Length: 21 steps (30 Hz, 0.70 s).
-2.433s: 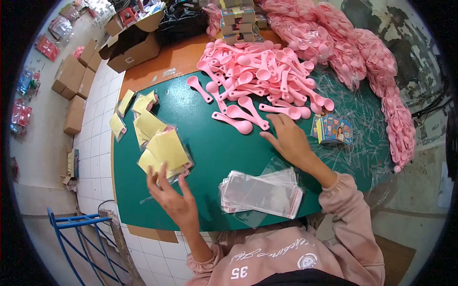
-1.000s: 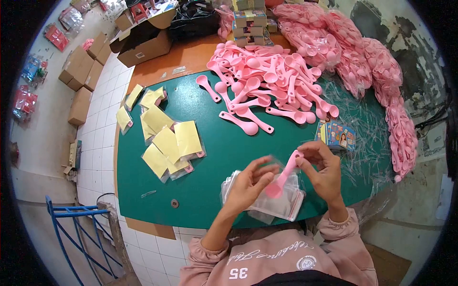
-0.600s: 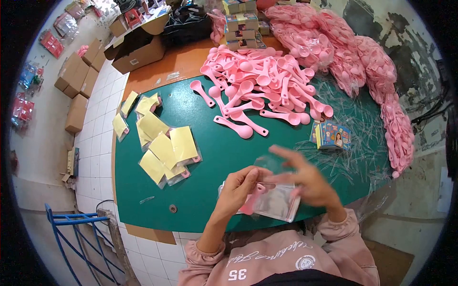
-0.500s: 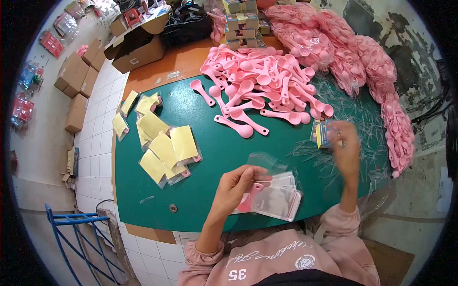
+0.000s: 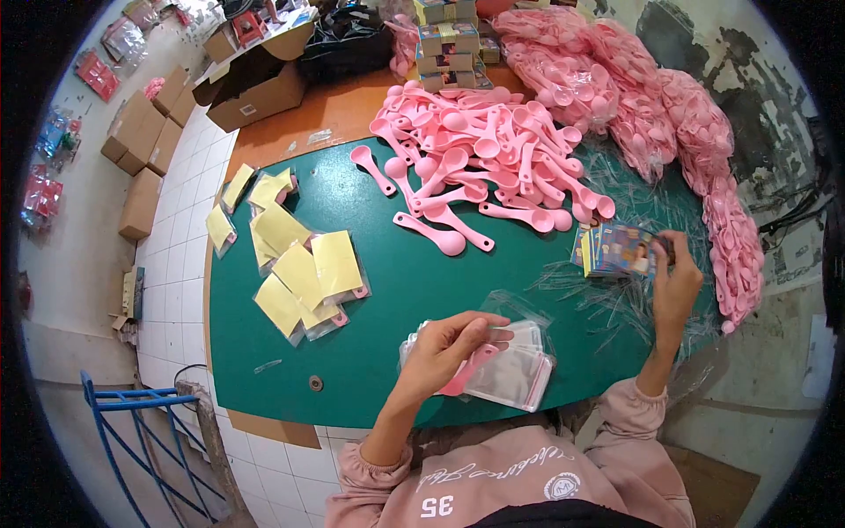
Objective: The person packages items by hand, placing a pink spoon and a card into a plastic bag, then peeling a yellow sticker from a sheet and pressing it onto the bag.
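Note:
My left hand (image 5: pixel 444 352) is closed, thumb against fingers, on a clear plastic bag (image 5: pixel 519 308) whose thin film sticks out past the fingertips. A pink measuring spoon (image 5: pixel 471 370) shows just under these fingers, its bowl partly hidden by the hand. Below lies a pile of clear resealable bags (image 5: pixel 510 385) at the table's near edge. Over on the right, my right hand (image 5: pixel 678 282) grips the right end of a printed card (image 5: pixel 635 249) between thumb and fingers. That card overlaps the small stack of printed cards (image 5: pixel 588 249) to its left.
A large heap of pink measuring spoons (image 5: pixel 484 150) covers the far middle of the green table (image 5: pixel 378 299). Packed bags with yellow cards (image 5: pixel 299 273) lie at left. Plastic strips (image 5: pixel 616 308) litter the right side, beside bulging sacks of spoons (image 5: pixel 634 114). Card bundles (image 5: pixel 447 44) stand behind.
My right hand has moved right and slightly down from the card stack, and a printed card now stretches from its fingers. My left hand has shifted slightly right with the bag.

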### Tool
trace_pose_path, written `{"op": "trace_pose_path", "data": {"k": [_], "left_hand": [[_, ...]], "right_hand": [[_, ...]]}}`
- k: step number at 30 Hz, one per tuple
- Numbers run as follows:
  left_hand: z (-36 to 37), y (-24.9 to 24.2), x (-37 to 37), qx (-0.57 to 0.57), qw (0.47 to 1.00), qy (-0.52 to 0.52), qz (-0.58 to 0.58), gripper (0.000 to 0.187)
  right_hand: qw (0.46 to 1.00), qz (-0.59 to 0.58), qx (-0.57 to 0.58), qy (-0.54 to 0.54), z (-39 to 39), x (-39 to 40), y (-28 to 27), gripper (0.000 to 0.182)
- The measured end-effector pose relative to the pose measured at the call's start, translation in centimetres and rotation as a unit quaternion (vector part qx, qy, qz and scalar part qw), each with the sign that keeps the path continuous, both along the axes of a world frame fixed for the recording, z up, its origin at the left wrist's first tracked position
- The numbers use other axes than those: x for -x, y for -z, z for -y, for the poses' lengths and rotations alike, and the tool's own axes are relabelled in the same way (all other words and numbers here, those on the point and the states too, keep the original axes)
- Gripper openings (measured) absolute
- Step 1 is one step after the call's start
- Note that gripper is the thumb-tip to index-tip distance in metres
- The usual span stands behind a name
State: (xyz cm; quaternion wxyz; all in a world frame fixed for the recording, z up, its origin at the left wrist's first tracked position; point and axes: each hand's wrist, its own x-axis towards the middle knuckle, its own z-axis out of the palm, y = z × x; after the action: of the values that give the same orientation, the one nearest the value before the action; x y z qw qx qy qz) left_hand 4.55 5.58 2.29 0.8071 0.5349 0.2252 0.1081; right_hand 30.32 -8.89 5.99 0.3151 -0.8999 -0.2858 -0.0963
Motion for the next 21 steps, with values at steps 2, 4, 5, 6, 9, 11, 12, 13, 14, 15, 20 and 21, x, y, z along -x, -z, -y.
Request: {"op": "trace_pose_path", "data": {"k": [2,4,5,6,9,11,12,13,14,15,20,21], "left_hand": [[0.2,0.0,-0.3,-0.028,0.999,0.020,-0.002,0.032],[0.5,0.3,-0.7,-0.028,0.999,0.033,0.025,0.033],[0.4,0.3,-0.6,-0.029,0.999,0.033,0.025,0.033],[0.1,0.1,-0.4,-0.059,0.997,0.052,-0.001,0.032],[-0.2,-0.3,-0.2,-0.091,0.993,0.069,-0.038,0.031],[0.0,-0.6,-0.1,-0.091,0.992,0.069,-0.050,0.030],[0.2,-0.7,-0.1,-0.057,0.996,0.059,-0.017,0.030],[0.3,-0.8,-0.2,-0.024,0.998,0.049,0.015,0.030],[0.3,-0.6,-0.1,-0.023,0.998,0.049,0.015,0.030],[0.2,-0.4,-0.1,-0.023,0.998,0.050,0.024,0.030],[0.3,-0.5,-0.2,-0.023,0.998,0.044,0.024,0.029],[0.3,-0.1,-0.2,-0.036,0.998,0.042,0.008,0.029]], "right_hand": [[0.969,-0.110,-0.175,-0.133,-1.3,3.0,-1.1,0.015],[0.937,-0.181,-0.231,-0.190,-1.9,5.2,-1.7,0.015],[0.927,-0.195,-0.172,-0.269,-2.2,6.0,-2.1,0.014],[0.908,-0.207,-0.112,-0.346,-2.3,6.4,-2.4,0.013],[0.898,-0.148,-0.027,-0.414,-2.8,6.8,-3.0,0.010],[0.896,-0.145,-0.023,-0.420,-2.8,6.4,-3.5,0.010],[0.895,-0.141,-0.021,-0.423,-2.8,6.3,-3.7,0.010],[0.895,-0.141,-0.020,-0.423,-2.9,6.1,-3.8,0.010],[0.932,-0.130,-0.085,-0.328,-3.0,6.1,-3.9,0.010],[0.955,-0.117,-0.148,-0.228,-3.0,6.0,-4.0,0.010],[0.912,-0.238,-0.180,-0.284,-2.5,6.5,-2.4,0.009],[0.906,-0.243,-0.144,-0.315,-2.4,6.7,-2.3,0.008]]}}
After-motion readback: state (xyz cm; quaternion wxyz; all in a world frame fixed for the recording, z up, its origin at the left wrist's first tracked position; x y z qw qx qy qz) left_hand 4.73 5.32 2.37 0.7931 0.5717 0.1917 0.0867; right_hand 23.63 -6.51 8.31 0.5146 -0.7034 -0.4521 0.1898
